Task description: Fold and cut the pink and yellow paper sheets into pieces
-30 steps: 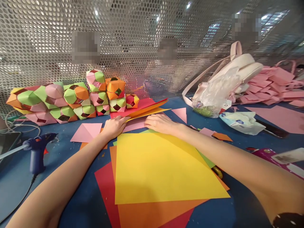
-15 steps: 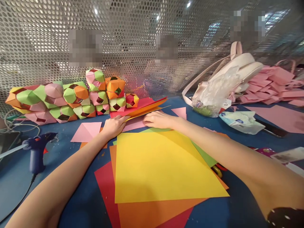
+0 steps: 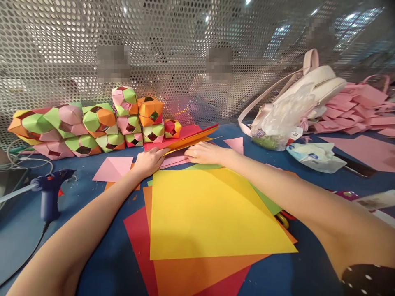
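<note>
R hand: fingertips hid. from me at paper stack, can't tell grip. L hand: pinching or pressing, I can't say. Orange sheet, red sheet cut at btm edge. Glue stick cut at L edge. Heads behind mesh pixelated.

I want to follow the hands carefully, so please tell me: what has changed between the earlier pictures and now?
The right hand has shifted slightly left, toward the left hand. The right forearm now hides more of the purple object. No clear grasp or release shows. The left hand, yellow sheet and glue gun stayed in place.
</note>
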`<state>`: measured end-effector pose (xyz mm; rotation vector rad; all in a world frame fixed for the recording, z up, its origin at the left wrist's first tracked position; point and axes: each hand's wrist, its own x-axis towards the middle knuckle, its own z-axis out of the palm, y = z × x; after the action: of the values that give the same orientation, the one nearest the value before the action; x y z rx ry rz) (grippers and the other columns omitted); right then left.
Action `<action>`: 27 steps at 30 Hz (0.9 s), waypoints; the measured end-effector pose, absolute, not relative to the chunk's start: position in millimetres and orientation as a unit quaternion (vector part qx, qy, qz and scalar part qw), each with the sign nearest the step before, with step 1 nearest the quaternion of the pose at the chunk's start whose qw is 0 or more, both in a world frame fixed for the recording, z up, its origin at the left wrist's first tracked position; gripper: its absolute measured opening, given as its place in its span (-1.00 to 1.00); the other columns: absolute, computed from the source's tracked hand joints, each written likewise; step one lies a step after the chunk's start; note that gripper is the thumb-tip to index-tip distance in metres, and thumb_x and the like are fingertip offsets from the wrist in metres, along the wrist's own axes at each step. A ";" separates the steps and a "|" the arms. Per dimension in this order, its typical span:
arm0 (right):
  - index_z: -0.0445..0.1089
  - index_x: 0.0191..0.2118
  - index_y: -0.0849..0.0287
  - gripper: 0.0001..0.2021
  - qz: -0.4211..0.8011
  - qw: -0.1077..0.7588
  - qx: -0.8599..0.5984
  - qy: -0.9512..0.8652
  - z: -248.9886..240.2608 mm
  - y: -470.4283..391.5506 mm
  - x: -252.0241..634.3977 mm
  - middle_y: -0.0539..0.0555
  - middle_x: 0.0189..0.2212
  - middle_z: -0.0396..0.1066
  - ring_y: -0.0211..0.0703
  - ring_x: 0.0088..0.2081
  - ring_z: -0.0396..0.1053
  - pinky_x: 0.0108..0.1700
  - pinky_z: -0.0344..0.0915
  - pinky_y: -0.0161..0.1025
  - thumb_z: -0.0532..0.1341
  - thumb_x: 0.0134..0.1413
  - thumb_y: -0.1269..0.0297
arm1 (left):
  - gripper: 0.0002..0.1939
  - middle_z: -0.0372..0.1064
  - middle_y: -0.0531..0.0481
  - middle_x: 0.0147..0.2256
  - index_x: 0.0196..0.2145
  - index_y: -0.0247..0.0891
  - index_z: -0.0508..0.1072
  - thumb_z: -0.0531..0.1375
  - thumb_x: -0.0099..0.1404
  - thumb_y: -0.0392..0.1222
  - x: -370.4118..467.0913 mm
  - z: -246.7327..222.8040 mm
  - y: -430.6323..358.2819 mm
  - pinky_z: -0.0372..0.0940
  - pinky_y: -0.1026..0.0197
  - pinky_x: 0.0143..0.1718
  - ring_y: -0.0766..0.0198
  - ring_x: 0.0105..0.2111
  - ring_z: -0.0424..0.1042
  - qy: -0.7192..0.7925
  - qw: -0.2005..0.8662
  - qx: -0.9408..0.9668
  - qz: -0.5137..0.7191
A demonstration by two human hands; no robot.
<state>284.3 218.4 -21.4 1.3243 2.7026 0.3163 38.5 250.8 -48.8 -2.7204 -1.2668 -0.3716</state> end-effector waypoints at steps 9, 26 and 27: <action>0.41 -0.08 0.25 -0.75 0.140 0.032 0.479 0.866 -33.2 212.2 283.0 0.20 -0.20 0.48 -0.04 -0.21 0.42 -0.30 0.14 -0.23 0.03 0.25 0.45 | -0.57 0.42 0.00 0.00 0.21 0.03 0.24 -0.08 0.44 -0.06 37.8 -49.3 251.8 0.26 0.26 -0.32 0.16 -0.15 0.48 -0.420 0.059 -0.898 -0.120; 0.40 -0.28 0.29 -0.72 0.154 -0.031 0.412 0.898 -44.6 223.1 307.1 0.17 -0.36 0.43 -0.11 -0.32 0.33 -0.26 0.16 -0.23 -0.04 0.22 0.57 | -0.54 0.38 -0.03 0.08 0.22 0.04 0.25 -0.06 0.42 -0.21 35.3 -49.7 253.8 0.32 0.23 -0.24 0.13 -0.08 0.47 -0.420 0.061 -0.900 -0.101; 0.41 -0.28 0.29 -0.71 0.153 -0.039 0.410 0.898 -44.5 224.1 312.9 0.17 -0.37 0.43 -0.11 -0.32 0.34 -0.26 0.17 -0.22 -0.05 0.23 0.55 | -0.54 0.38 -0.03 0.08 0.22 0.04 0.25 -0.06 0.42 -0.21 35.0 -49.9 254.3 0.32 0.23 -0.24 0.14 -0.07 0.47 -0.421 0.060 -0.899 -0.101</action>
<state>312.9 224.1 -44.5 1.3225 2.8950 0.4924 35.0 254.3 -49.9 -2.7230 -1.2743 -0.3061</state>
